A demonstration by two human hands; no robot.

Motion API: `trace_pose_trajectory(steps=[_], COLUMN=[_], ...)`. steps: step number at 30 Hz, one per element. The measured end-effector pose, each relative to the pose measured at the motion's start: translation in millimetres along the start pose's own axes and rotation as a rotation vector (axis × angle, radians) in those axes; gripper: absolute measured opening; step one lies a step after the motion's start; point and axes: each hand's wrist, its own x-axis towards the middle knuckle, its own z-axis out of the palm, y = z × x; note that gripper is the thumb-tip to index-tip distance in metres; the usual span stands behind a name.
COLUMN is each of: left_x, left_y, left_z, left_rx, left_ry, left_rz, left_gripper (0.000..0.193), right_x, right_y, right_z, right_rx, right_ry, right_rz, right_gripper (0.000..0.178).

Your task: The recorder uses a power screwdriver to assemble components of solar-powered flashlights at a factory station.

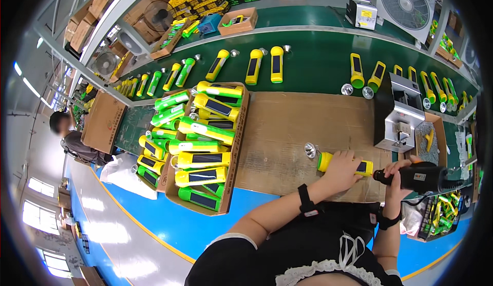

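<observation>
On the cardboard-covered bench, a yellow solar flashlight body [364, 168] with a dark panel lies on its side. My left hand [340, 171] is wrapped over its middle and presses it to the cardboard. A loose silver reflector head [310, 150] rests beside its wide green-edged end. My right hand [396, 177] grips a black electric screwdriver [427, 178], held level, its tip pointing at the flashlight's narrow end. Whether the tip touches the flashlight cannot be made out. Both wrists wear black bands.
Left of the cardboard sheet [282, 126] stands a carton [240, 147] full of yellow and green flashlights. A metal machine [393, 116] stands at the right, beside a box of small screws [441, 139]. Behind, a green conveyor belt [313, 62] carries several flashlights. A person [77, 139] sits far left.
</observation>
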Motion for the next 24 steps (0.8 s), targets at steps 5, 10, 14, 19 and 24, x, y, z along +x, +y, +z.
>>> trace_pose_trajectory(steps=[5, 10, 14, 19, 24], left_x=[0, -3, -2, 1, 12], left_y=[-3, -5, 1, 6, 25], left_z=[0, -3, -3, -1, 11], left_rx=[-0.015, -0.021, 0.002, 0.066, 0.079], left_ry=[0.003, -0.005, -0.012, -0.048, -0.140], left_rz=[-0.005, -0.029, -0.031, -0.073, -0.078], left_gripper=[0.050, 0.049, 0.049, 0.047, 0.041], right_x=[-5, -6, -7, -8, -2], right_y=[12, 25, 23, 37, 10], right_z=[1, 5, 1, -5, -23], right_rx=[-0.014, -0.034, -0.051, -0.047, -0.118], right_ry=[-0.049, -0.062, -0.042, -0.026, 0.079], right_rz=[-0.089, 0.013, 0.019, 0.034, 0.036], right_gripper=[0.050, 0.051, 0.050, 0.051, 0.051])
